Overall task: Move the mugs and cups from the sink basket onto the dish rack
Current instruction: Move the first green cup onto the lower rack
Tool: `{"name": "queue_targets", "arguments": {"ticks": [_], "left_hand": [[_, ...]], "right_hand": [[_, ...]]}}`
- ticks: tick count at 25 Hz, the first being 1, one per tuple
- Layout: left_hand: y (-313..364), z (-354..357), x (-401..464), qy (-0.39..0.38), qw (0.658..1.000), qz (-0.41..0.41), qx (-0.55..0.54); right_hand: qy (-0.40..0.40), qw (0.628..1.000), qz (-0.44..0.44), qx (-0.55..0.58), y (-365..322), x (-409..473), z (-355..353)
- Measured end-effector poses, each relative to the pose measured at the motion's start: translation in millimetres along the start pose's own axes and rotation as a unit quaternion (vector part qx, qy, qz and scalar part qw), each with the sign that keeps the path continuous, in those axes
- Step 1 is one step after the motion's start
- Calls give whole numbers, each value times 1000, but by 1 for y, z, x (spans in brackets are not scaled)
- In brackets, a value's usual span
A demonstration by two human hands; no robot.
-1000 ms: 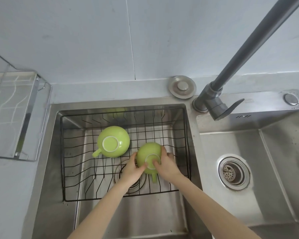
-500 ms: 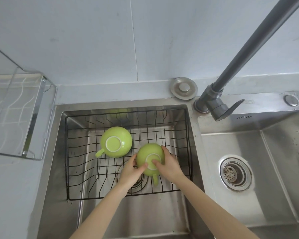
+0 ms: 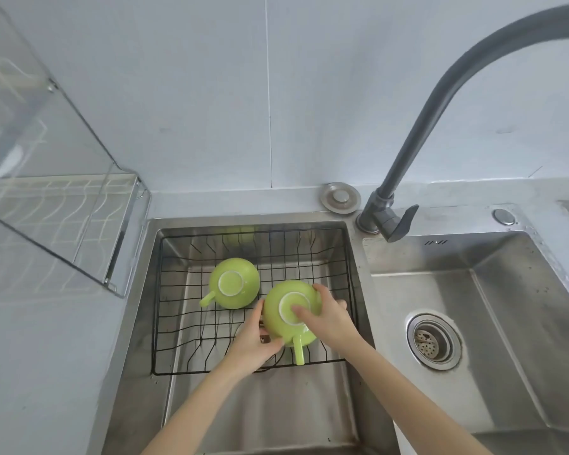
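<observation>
Two green cups sit upside down in the black wire sink basket [image 3: 178,323] inside the left sink bowl. The near green cup [image 3: 276,320] has its handle pointing toward me and is tilted slightly. My left hand [image 3: 255,343] grips its left side and rim. My right hand [image 3: 329,318] grips its right side, with the thumb across the white base ring. The far green cup [image 3: 234,284] stands free to the left, handle pointing left. The dish rack [image 3: 56,224] stands on the counter at the left.
A dark grey faucet [image 3: 418,142] arches over the divider between the bowls. The right sink bowl [image 3: 506,356] holds only its drain strainer [image 3: 432,339]. A round metal cap [image 3: 340,197] lies on the ledge behind the sink. A clear panel fronts the rack.
The near cup has lifted and tilted a little between both hands. The view has pulled back and up, showing more of the rack and faucet.
</observation>
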State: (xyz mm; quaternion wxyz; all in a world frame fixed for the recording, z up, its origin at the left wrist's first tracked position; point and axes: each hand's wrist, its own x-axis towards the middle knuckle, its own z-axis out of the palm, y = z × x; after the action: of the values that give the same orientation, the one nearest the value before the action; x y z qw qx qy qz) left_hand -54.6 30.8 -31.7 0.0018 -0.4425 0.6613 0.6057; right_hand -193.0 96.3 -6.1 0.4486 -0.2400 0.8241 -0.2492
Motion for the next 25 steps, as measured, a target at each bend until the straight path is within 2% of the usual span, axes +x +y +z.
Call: {"name": "queue_targets", "arguments": {"ticks": [6,11,17,25], "left_hand": [[19,-12,-37,30,998,62,-7],[34,-23,-69,68,992,104,32],[35,-34,-103,117,976,175,56],[21,-79,-134,145,972,168,80]], "right_hand": [[14,996,-76,-39,-20,-43,-10],[-7,983,-162,-83,-30,-80,-17],[-9,972,-216,-88,-41,-113,-11],[-24,955,-264,-129,-63,-134,17]]}}
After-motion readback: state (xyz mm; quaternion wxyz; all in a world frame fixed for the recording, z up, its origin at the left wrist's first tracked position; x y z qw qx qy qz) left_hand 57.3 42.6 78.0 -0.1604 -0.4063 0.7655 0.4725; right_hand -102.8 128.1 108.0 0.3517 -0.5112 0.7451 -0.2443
